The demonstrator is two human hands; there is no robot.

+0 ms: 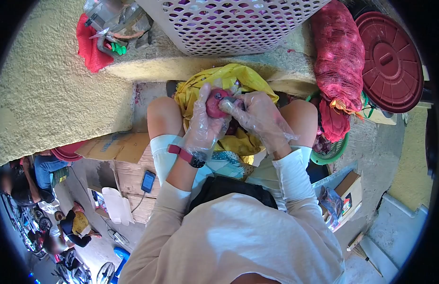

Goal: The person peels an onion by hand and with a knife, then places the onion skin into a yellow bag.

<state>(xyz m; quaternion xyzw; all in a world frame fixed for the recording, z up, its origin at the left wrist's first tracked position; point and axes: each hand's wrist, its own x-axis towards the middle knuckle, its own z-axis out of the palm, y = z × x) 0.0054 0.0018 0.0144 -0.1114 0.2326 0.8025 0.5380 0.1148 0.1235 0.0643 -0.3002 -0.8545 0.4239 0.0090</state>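
A round red onion point(214, 109) rests in my left hand point(200, 124), whose fingers curl around its side. A clear plastic glove covers this hand. My right hand point(261, 116), also in a clear glove, is closed, with its thumb pressed against the onion's right side. Something small and dark shows at its fingertips, but its kind is not visible. Below both hands lies an open yellow sack point(193, 87) between my knees, with dark purple pieces partly visible inside.
A white perforated basket point(200, 45) stands on the ledge ahead. At right are a red mesh sack of onions point(339, 52), a dark red lid point(387, 61) and a green basket point(328, 157). A phone point(148, 181) lies on cardboard at left. Other people sit at far left.
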